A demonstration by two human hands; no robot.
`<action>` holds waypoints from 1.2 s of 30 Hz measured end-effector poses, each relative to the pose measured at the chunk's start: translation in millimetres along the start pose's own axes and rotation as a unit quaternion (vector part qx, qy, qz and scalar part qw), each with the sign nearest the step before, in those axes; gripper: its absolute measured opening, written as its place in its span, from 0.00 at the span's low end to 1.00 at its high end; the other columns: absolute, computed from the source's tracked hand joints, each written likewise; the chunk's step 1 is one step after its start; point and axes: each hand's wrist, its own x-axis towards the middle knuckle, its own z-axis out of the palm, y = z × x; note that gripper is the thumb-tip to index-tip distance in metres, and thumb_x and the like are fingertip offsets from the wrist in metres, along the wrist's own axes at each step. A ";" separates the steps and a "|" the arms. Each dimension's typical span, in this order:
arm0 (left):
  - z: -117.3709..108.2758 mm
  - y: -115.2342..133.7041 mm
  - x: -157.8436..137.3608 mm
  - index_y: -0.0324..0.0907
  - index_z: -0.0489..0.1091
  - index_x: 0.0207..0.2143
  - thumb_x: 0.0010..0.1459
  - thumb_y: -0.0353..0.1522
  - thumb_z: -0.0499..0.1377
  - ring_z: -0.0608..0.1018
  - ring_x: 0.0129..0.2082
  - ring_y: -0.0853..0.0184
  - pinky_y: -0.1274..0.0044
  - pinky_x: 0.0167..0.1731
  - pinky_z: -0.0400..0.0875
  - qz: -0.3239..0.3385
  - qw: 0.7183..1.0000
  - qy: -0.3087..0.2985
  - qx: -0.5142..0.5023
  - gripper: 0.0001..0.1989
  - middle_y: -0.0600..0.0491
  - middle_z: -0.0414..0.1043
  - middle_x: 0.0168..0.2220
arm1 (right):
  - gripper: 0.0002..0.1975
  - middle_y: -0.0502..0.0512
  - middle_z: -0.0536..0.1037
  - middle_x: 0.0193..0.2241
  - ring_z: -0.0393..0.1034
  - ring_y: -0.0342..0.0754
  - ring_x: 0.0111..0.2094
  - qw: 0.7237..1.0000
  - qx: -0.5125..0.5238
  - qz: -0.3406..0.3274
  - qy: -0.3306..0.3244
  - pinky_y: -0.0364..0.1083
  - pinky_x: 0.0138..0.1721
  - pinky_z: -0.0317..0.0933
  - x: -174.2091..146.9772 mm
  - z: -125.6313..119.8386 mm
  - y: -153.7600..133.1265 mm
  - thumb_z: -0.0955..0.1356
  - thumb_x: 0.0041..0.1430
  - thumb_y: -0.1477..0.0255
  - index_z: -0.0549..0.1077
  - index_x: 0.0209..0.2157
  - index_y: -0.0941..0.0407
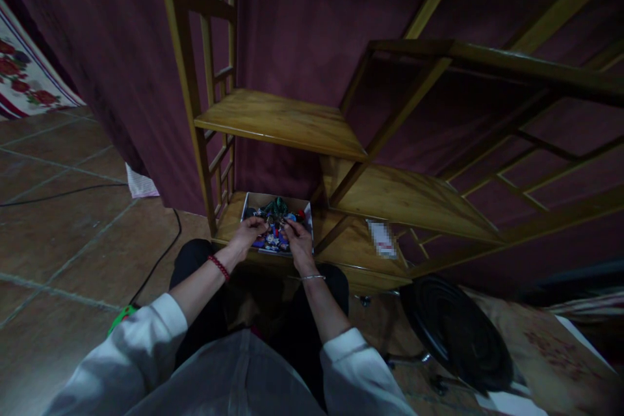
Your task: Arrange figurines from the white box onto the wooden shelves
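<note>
A shallow white box [311, 237] sits on the low shelf in front of me. It is filled with small colourful items [277, 242], mixed purple, white, blue, red and green, too small to name. My left hand [249, 234] is over the left part of the box, fingers pinched together. Over the right part is my right hand [297, 239], its fingers also closed. Between the two sets of fingertips shows a small dark piece, whose kind I cannot make out. A red bead bracelet [219, 267] circles my left wrist, and a silver bangle [312, 277] my right.
A wooden shelf unit [287, 120] with angled boards rises around the box. A blurred white packet [381, 238] lies on the low shelf to the right. A black round stool [458, 331] stands at the lower right. A dark cable [163, 257] crosses the tiled floor at left.
</note>
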 end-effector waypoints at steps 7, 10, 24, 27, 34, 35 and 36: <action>0.4 0.9 -2.2 0.39 0.65 0.25 0.33 0.35 0.68 0.72 0.27 0.70 0.79 0.24 0.65 -0.008 0.999 -0.020 0.024 0.17 0.55 0.70 0.25 | 0.23 0.52 0.77 0.27 0.70 0.46 0.29 1.000 -0.002 0.006 0.029 0.44 0.27 0.66 1.8 -2.0 4.0 0.69 0.42 0.60 0.74 0.39 0.59; 0.7 0.3 -2.5 0.39 0.65 0.26 0.33 0.33 0.68 0.71 0.26 0.71 0.79 0.24 0.66 -0.004 0.999 -0.030 0.031 0.17 0.55 0.69 0.26 | 0.22 0.53 0.77 0.28 0.69 0.46 0.29 0.999 0.002 0.010 0.035 0.44 0.27 0.66 1.7 -2.6 5.2 0.69 0.42 0.61 0.73 0.39 0.59; 4.1 9.0 -11.9 0.38 0.66 0.25 0.35 0.34 0.67 0.69 0.25 0.74 0.81 0.26 0.65 0.015 0.995 -0.073 0.068 0.15 0.57 0.67 0.24 | 0.23 0.54 0.76 0.31 0.70 0.46 0.28 0.999 0.006 0.007 0.031 0.44 0.27 0.65 -4.2 -9.1 4.2 0.69 0.42 0.59 0.73 0.39 0.58; 6.1 14.0 -16.6 0.39 0.66 0.24 0.34 0.36 0.67 0.69 0.24 0.73 0.80 0.26 0.65 0.015 0.993 -0.080 0.090 0.15 0.58 0.66 0.22 | 0.22 0.54 0.76 0.31 0.70 0.45 0.27 1.000 0.003 -0.004 0.028 0.44 0.27 0.65 -6.8 -11.2 1.3 0.69 0.42 0.59 0.74 0.38 0.57; 7.7 17.7 -20.2 0.39 0.66 0.22 0.34 0.38 0.67 0.68 0.23 0.73 0.81 0.24 0.63 0.030 0.989 -0.089 0.116 0.16 0.58 0.66 0.21 | 0.23 0.55 0.77 0.35 0.69 0.46 0.29 1.000 -0.004 -0.012 0.023 0.46 0.29 0.66 -11.3 -14.8 2.0 0.68 0.43 0.59 0.74 0.40 0.57; 7.6 17.8 -20.4 0.39 0.65 0.22 0.34 0.39 0.67 0.68 0.23 0.73 0.81 0.24 0.63 0.031 0.988 -0.092 0.117 0.16 0.58 0.66 0.20 | 0.22 0.55 0.77 0.36 0.70 0.47 0.30 0.999 -0.009 -0.016 0.027 0.46 0.31 0.66 -11.5 -15.2 2.6 0.68 0.43 0.59 0.74 0.39 0.57; 7.5 17.9 -20.5 0.39 0.65 0.22 0.34 0.39 0.67 0.68 0.23 0.73 0.81 0.24 0.63 0.031 0.988 -0.094 0.117 0.16 0.58 0.66 0.20 | 0.22 0.55 0.77 0.36 0.70 0.47 0.31 0.999 -0.014 -0.018 0.029 0.46 0.32 0.66 -11.8 -15.6 3.1 0.68 0.43 0.58 0.75 0.39 0.57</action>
